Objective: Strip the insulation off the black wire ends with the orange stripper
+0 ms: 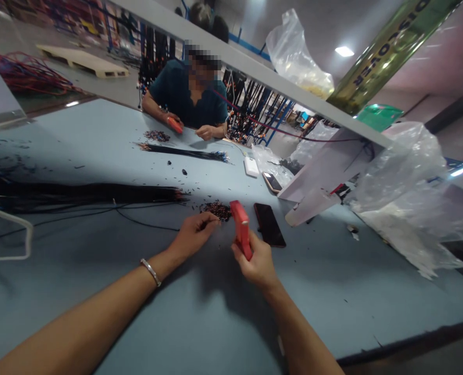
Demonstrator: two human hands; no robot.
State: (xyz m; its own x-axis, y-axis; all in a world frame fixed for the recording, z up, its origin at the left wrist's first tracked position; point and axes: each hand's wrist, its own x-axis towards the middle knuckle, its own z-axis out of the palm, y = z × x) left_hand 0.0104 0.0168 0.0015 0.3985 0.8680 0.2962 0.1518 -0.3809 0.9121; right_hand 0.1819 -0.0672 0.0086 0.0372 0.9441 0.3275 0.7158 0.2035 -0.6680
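While the right hand [258, 263] grips a red hand tool [240, 224], its head angled up and away from the wrist, the left hand [195, 233] is narrowed to a pinch just to the tool's left, apart from it. A thin black wire [149, 225] runs along the tabletop [176, 312] into the left hand and appears held there; its tip is too small to make out. Whether the tool's jaws are parted, I cannot tell. Left wrist: silver bracelet [150, 272].

Just beyond the left fingertips: a pile of small dark and reddish scraps [216, 209]. Right of the tool: a dark phone [269, 225], flat on the surface. Left of the pile: a thick bundle of black wires [98, 192], reddish at its near-pile end.

Farther across: a slimmer wire bundle [188, 152], a white box [251, 166] and a second phone [271, 182] near the base of a white post. Opposite sits a co-worker [184, 99] in a dark teal top, one hand on another red tool [174, 124], a second scrap pile [157, 136] beside it. Far right: crumpled clear plastic [403, 172]. Background, floor: a wooden pallet [83, 61].
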